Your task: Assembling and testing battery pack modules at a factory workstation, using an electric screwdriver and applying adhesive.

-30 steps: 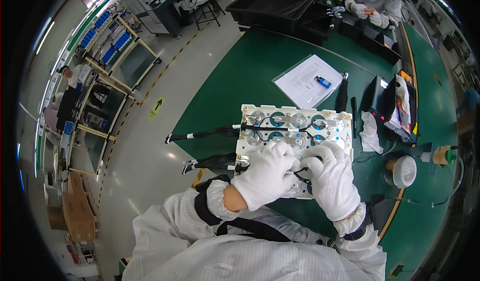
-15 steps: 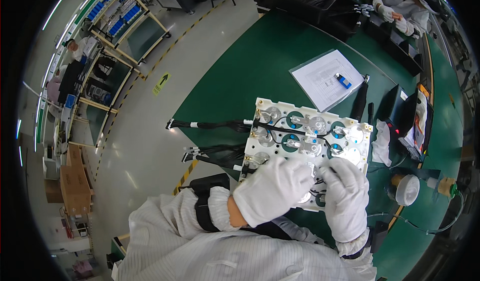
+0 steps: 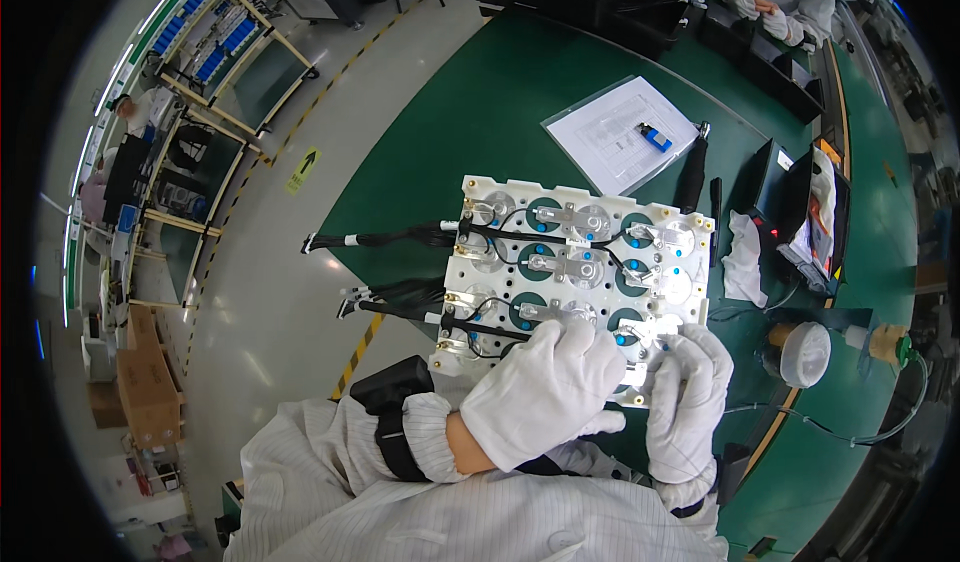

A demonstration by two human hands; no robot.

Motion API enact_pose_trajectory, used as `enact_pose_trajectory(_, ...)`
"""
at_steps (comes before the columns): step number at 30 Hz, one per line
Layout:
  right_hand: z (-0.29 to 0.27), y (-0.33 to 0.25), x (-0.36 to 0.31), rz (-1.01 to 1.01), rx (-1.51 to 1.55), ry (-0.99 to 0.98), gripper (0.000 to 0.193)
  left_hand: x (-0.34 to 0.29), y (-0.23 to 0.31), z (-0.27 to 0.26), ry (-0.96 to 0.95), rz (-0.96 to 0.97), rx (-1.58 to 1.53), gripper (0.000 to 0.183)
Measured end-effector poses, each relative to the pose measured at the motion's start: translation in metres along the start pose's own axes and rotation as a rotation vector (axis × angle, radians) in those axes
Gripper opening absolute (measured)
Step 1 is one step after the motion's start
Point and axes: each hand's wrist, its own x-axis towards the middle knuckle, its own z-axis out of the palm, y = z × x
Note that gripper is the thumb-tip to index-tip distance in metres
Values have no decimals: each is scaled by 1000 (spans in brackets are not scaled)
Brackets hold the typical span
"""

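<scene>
A white perforated plate lies on the green bench in front of me. It carries round clear parts, metal tabs and small blue dots. Black cable bundles run across it and stick out past its left side. My left hand, in a white glove, is bent over the plate's near middle with its fingers bunched. Beside the near right corner is my right hand, also gloved, its curled fingertips touching the plate. Whatever lies under the fingertips of either hand is hidden.
Beyond the plate lies a sleeved paper sheet with a blue device on it. To the right are a black-handled tool, a white cloth, black bins and a round white container. Another person's gloved hands are at the far right.
The view has shifted, so the bench appears further left. My hands have moved apart: the left now sits nearer the plate's middle, the right at its near right edge, uncovering parts between them.
</scene>
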Motion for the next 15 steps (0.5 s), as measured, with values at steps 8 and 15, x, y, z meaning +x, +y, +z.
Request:
enact_pose_trajectory(8, 17, 18, -3, -141, 94, 221, 24, 17, 29, 15, 21, -287, -52, 40)
enact_pose_trajectory(15, 16, 8, 2, -183, 74, 258, 30, 36, 19, 9, -87, -132, -35, 29)
